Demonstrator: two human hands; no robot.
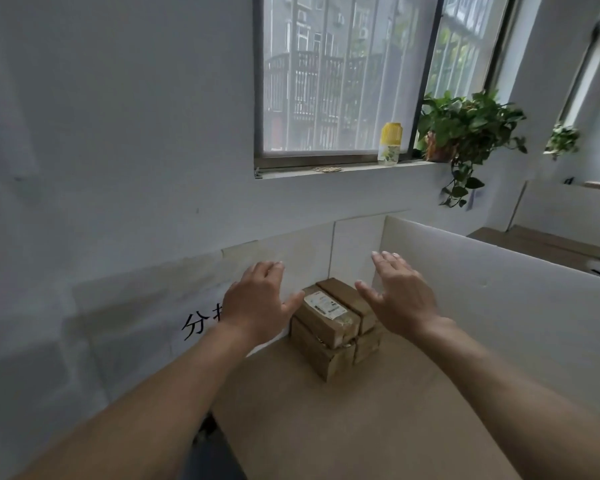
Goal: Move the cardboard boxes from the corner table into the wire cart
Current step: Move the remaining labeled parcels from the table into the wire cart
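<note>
Both hands are released, fingers straight: the left hand (pixel 258 299) and right hand (pixel 400 296) hover either side of the stacked cardboard boxes (pixel 335 327), which sit at the far corner of the table (pixel 378 427), near the white partition (pixel 499 289).

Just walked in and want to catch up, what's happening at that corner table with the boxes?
A person has both bare hands stretched out toward a small stack of cardboard boxes that sits in the corner of the table, beside a white partition. The left hand and right hand are open, one on each side of the stack, and neither grips a box yet. The boxes rest on the table, and the wire cart is out of view.
</note>
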